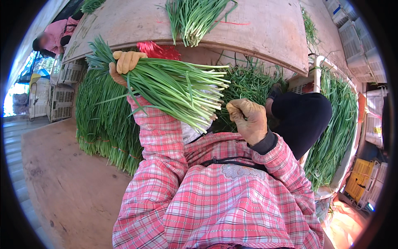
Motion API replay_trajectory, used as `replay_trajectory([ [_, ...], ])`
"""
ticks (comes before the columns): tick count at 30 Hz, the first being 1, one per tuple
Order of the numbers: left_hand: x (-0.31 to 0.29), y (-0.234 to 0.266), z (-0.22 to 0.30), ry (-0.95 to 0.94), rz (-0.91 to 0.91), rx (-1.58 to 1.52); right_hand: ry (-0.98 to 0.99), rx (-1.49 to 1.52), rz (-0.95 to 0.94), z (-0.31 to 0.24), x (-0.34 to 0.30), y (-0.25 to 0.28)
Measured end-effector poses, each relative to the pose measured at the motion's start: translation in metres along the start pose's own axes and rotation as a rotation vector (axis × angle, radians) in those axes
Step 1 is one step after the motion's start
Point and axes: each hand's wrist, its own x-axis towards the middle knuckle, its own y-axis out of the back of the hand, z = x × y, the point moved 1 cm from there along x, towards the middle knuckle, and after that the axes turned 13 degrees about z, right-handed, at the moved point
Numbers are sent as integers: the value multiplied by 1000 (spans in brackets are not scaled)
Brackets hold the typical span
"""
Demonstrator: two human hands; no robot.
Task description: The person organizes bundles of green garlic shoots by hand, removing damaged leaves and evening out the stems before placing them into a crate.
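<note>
A loose bunch of garlic chives (174, 85) lies across the space before my chest, leaf tips to the left and pale stem ends to the right. My left hand (124, 64), in a tan glove, wraps round its leafy part. Just right of the stem ends, my right hand (248, 118) is raised with curled fingers, apart from the bunch. It wears a similar stained glove; whether anything small is inside its fingers cannot be seen. Another bunch of chives (199, 20) rests on the wooden board (265, 37) ahead, beside a thin red strip.
Tied chive bundles (105, 120) stand packed at my left. Loose green leaves (253, 85) lie beneath the board's edge, near red ties (159, 50). A white-framed bin of chives (333, 128) is at right. Crates (62, 101) and a person in pink (58, 35) are far left.
</note>
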Motion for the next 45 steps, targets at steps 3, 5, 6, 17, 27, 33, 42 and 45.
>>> replay_trajectory([
  [3, -2, 6, 3, -15, 30, -13, 212, -104, 82, -7, 14, 5],
  [5, -3, 11, 4, -46, 76, -118, 283, -175, 118, -9, 17, 3],
  [6, -1, 13, 4, -38, 40, -121, 346, -233, 142, -12, 20, 1],
  [17, -3, 16, 7, -53, 103, -156, 641, -534, 121, 0, 43, -15],
  [27, -2, 18, 3, -86, 100, -183, 541, -570, 53, -19, 57, -23],
  [33, 2, 16, -3, -78, 63, -204, 606, -450, 228, -13, 50, -39],
  [42, -1, 6, -16, -37, 169, -240, 461, -199, 167, -17, 53, -33],
  [45, -2, 3, -18, -43, 195, -234, 395, -201, 58, -16, 52, -28],
])
